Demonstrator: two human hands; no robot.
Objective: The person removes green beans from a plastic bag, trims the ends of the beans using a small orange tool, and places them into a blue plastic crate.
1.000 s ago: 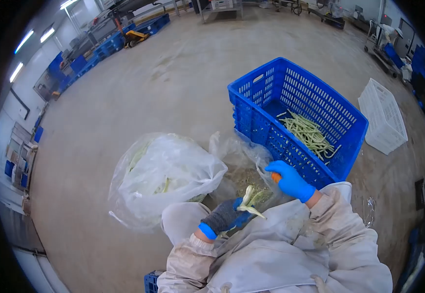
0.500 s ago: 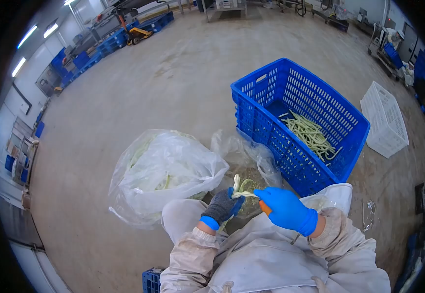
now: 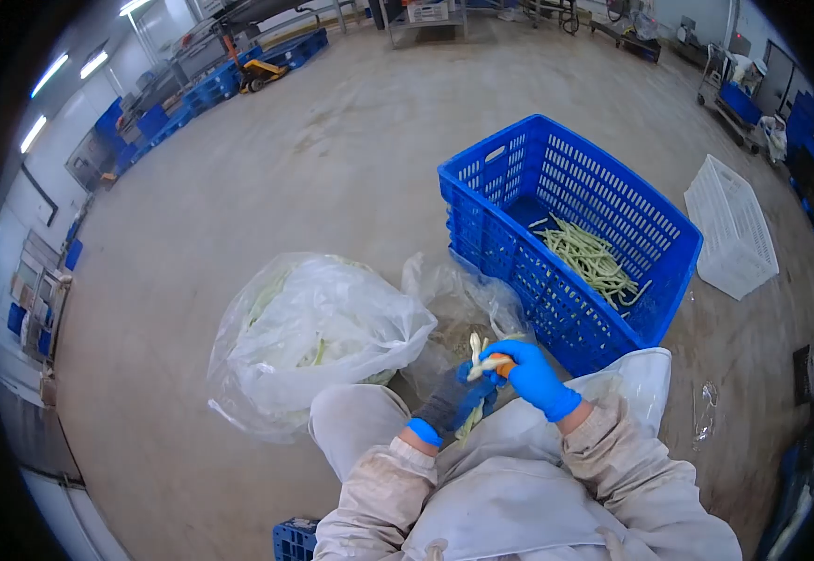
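Note:
My left hand (image 3: 455,400), in a dark grey and blue glove, is closed around a few pale green beans (image 3: 475,353) whose ends stick up above the fingers. Close against it is my right hand (image 3: 536,379) in a blue glove, its fingers wrapped round a small orange-handled tool (image 3: 503,364) at the bean ends. The tool's blade cannot be made out. A clear plastic bag (image 3: 463,304) lies open on the floor beyond my hands. Left of it sits a large translucent bag (image 3: 332,313) with green beans inside. Loose beans (image 3: 589,257) lie in the blue crate (image 3: 491,229).
A white crate (image 3: 732,229) stands right of the blue one. Part of another blue crate (image 3: 295,539) shows at the bottom edge. A yellow pallet jack (image 3: 262,73) is at the back left. A person in white (image 3: 745,73) is near a cart at the far right.
My left hand has moved slightly right with the beans. My right hand has shifted left and up, bringing the orange handle against the bean ends.

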